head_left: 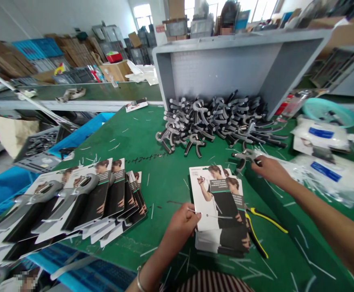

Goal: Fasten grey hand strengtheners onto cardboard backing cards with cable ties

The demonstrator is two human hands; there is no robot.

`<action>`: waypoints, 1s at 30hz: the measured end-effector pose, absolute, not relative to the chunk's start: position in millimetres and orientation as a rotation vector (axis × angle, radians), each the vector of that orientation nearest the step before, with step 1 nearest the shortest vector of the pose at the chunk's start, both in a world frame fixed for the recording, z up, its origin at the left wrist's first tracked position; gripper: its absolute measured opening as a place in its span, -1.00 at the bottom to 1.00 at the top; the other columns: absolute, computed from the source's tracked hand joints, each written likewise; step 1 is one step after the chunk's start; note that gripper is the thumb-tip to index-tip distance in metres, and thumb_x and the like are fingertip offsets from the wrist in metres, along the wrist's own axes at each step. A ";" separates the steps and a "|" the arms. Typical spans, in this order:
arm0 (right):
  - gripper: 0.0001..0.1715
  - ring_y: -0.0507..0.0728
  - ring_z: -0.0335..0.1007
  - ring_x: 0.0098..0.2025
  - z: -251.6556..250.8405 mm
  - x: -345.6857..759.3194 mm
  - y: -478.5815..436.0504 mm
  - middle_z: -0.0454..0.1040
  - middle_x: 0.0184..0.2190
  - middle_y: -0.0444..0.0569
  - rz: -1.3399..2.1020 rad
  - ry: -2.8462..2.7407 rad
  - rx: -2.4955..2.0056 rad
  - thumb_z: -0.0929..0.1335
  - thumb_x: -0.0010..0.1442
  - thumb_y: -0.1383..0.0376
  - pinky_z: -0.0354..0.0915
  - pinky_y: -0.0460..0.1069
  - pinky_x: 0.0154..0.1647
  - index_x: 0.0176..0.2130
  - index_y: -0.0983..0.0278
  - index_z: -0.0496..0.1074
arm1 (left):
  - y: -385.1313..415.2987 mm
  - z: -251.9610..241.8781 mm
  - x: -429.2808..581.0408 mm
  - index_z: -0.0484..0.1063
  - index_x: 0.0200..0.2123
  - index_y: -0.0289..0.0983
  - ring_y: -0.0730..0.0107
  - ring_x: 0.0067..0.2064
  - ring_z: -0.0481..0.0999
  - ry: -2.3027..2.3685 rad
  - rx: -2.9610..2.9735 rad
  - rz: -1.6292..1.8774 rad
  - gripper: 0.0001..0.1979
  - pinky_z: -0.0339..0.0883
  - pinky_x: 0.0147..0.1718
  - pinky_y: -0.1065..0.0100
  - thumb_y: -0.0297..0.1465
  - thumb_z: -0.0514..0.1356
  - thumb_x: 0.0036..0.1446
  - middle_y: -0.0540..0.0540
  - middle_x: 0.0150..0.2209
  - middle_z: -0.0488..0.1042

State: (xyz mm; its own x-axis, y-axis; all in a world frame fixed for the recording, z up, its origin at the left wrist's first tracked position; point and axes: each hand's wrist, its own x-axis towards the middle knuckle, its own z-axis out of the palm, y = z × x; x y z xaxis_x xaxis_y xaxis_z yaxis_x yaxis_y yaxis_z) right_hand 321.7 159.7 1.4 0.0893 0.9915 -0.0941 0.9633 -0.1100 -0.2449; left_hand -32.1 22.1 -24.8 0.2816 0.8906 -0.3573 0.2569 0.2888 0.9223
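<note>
Pinching a thin white tie (209, 215) against the top printed card (207, 190) of a stack, the left hand (181, 225) sits low on the green mat (164, 190). The right hand (271, 170), arm stretched across, narrowly grips a grey hand grip strengthener (245, 156). Yellow-handled pliers (256, 227) lie beside the stack; the card's small print is unreadable.

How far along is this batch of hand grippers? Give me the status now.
Done: carded hand grippers lie stacked on the left. In hand: the left hand pinches a thin tie at the top card of the centre stack, and the right hand holds a grey gripper. Left: a large heap of loose grippers before the grey bin.
</note>
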 end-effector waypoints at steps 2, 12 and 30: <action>-0.51 0.15 0.47 -0.40 22.7 323.1 147.0 0.56 -0.32 0.18 0.333 -1.927 -2.171 0.21 0.33 0.08 0.18 -0.03 -0.41 -0.03 0.42 0.41 | 24.2 -20.9 -39.0 0.32 -0.14 -0.29 0.47 -0.60 0.31 1.235 1.279 0.553 -0.71 0.16 -0.58 0.45 -0.20 0.16 0.19 0.12 -0.59 0.37; -0.67 0.10 0.38 -0.48 37.6 190.4 94.1 0.50 -0.48 -0.11 0.686 -2.232 -1.612 0.24 0.31 0.17 0.12 -0.07 -0.46 -0.02 0.25 0.40 | 57.6 -9.8 -57.3 0.26 0.10 -0.27 0.31 -0.21 0.51 1.426 1.462 0.892 -0.58 0.35 -0.13 0.27 -0.15 0.07 0.29 -0.12 -0.18 0.52; -0.59 0.37 0.34 0.06 20.8 181.5 32.5 0.43 0.01 0.20 0.225 -2.376 -1.695 0.34 0.26 0.17 0.28 0.21 0.06 0.05 0.30 0.35 | 66.1 -21.1 -46.0 0.48 -0.08 -0.19 0.27 -0.06 0.47 1.348 1.767 0.945 -0.80 0.31 -0.01 0.25 -0.36 0.12 0.29 -0.10 -0.12 0.52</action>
State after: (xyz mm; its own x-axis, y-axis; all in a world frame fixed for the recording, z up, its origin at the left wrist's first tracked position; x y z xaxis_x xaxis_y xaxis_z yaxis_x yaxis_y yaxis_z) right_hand 181.5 32.5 20.8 -0.3142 0.9456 0.0851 0.9128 0.3255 -0.2466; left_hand -46.0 66.1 -21.1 0.1879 0.9736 0.1294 0.4536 -0.2028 0.8678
